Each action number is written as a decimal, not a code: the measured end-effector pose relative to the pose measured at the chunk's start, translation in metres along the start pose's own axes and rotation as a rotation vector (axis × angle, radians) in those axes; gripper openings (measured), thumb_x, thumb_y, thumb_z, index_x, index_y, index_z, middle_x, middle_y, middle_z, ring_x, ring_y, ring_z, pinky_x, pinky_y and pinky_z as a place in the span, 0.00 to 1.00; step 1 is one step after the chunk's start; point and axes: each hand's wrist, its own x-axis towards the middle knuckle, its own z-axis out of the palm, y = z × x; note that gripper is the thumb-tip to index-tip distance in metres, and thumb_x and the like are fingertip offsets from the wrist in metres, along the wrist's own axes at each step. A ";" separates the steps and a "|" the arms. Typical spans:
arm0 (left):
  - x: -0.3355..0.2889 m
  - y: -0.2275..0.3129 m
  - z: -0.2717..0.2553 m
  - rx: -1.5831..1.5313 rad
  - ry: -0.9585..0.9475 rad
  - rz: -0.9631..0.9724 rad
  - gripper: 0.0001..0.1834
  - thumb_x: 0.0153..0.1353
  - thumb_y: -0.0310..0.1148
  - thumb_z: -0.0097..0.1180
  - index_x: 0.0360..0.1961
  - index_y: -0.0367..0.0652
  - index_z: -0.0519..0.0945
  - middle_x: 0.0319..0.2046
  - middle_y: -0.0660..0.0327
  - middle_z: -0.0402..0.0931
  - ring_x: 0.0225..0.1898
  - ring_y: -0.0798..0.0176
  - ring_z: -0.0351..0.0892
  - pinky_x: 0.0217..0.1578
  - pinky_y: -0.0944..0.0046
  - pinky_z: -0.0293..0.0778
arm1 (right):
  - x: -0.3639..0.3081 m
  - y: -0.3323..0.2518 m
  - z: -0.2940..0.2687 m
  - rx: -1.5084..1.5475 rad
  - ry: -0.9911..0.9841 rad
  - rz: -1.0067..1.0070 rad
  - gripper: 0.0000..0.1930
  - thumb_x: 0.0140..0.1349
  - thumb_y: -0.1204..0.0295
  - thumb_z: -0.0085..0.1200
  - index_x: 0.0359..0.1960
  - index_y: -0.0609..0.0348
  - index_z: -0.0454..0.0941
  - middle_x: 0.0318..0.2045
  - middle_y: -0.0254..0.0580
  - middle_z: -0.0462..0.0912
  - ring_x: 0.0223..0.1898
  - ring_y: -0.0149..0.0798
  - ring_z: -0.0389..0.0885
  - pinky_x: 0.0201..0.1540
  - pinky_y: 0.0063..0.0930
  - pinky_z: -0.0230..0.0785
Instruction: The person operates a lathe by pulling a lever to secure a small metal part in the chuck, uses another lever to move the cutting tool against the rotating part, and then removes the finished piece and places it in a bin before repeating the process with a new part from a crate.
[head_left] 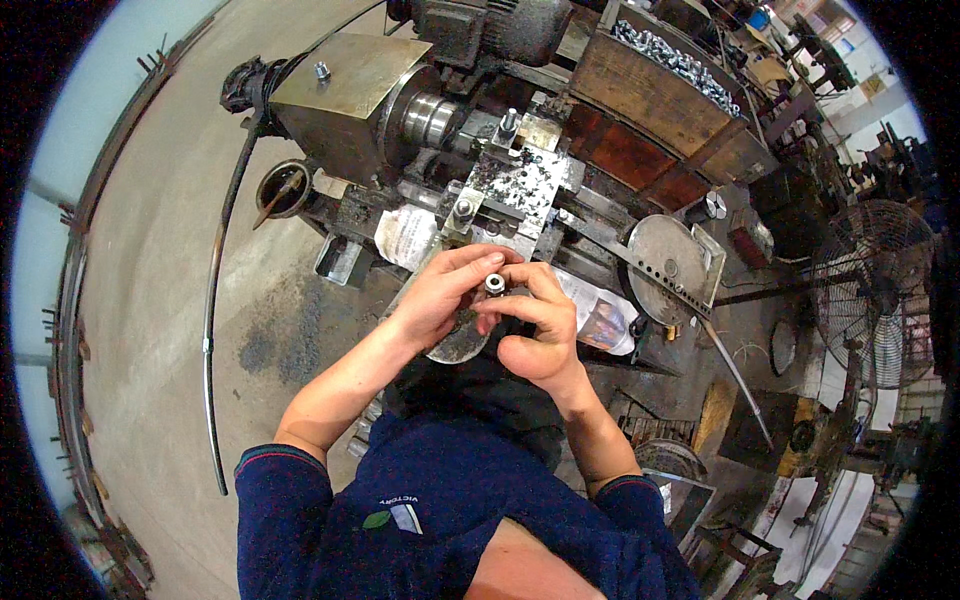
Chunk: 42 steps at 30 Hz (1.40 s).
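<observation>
Nearest the camera, both forearms rise from rolled-up dark blue fleece sleeves (290, 490) and meet at the centre of the view. The left hand (440, 295) and the right hand (535, 330) close together on a small silvery metal sleeve with a dark bore (495, 284), pinched between their fingertips with its open end facing up. Just under the hands, at 6 o'clock from the sleeve, hangs a worn round grey metal handwheel (462, 343), partly hidden by the left palm. At 3 o'clock, just beside the right hand, lies a clear plastic bottle with a printed label (600, 315). Further right sits a flat round steel disc with a slotted bar (668, 262). At 12 o'clock, beyond the fingers, stands the lathe's chip-strewn steel tool slide (520, 185), then the boxy greenish headstock with a shiny chuck (350, 100). Far off at 1 o'clock, a rusty brown bin of silvery parts (660, 90); at 3 o'clock, a wire-caged floor fan (880, 290).
</observation>
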 end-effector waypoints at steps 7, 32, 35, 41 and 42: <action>0.001 -0.002 0.001 0.010 0.013 0.012 0.16 0.64 0.37 0.43 0.44 0.35 0.73 0.30 0.60 0.74 0.20 0.70 0.73 0.16 0.73 0.69 | -0.002 -0.001 0.009 0.097 0.059 0.117 0.16 0.32 0.71 0.51 0.28 0.57 0.81 0.33 0.43 0.72 0.38 0.43 0.69 0.42 0.32 0.65; 0.002 0.003 -0.002 0.200 -0.028 0.059 0.21 0.60 0.36 0.49 0.48 0.30 0.69 0.35 0.56 0.74 0.22 0.67 0.74 0.21 0.70 0.72 | 0.001 0.008 0.004 -0.124 0.112 -0.056 0.14 0.32 0.70 0.54 0.26 0.55 0.81 0.31 0.44 0.71 0.35 0.46 0.69 0.37 0.33 0.64; -0.004 0.014 -0.003 0.193 -0.068 -0.007 0.21 0.60 0.35 0.49 0.48 0.28 0.68 0.26 0.55 0.75 0.21 0.65 0.75 0.21 0.68 0.73 | 0.003 0.004 -0.011 -0.166 0.023 -0.065 0.19 0.32 0.68 0.52 0.31 0.57 0.81 0.34 0.46 0.71 0.36 0.45 0.69 0.41 0.33 0.62; -0.035 0.042 -0.037 0.511 0.125 0.077 0.19 0.58 0.31 0.50 0.48 0.31 0.69 0.18 0.57 0.75 0.18 0.65 0.75 0.24 0.67 0.71 | 0.008 0.020 -0.078 -0.374 0.041 -0.030 0.19 0.31 0.67 0.54 0.32 0.52 0.82 0.35 0.44 0.72 0.38 0.44 0.71 0.40 0.33 0.66; -0.044 0.049 -0.045 0.548 0.198 0.108 0.18 0.58 0.30 0.49 0.48 0.31 0.69 0.17 0.58 0.75 0.17 0.65 0.74 0.25 0.67 0.71 | 0.014 0.028 -0.098 -0.427 0.055 -0.072 0.18 0.29 0.70 0.55 0.30 0.50 0.82 0.34 0.43 0.72 0.38 0.45 0.71 0.39 0.34 0.67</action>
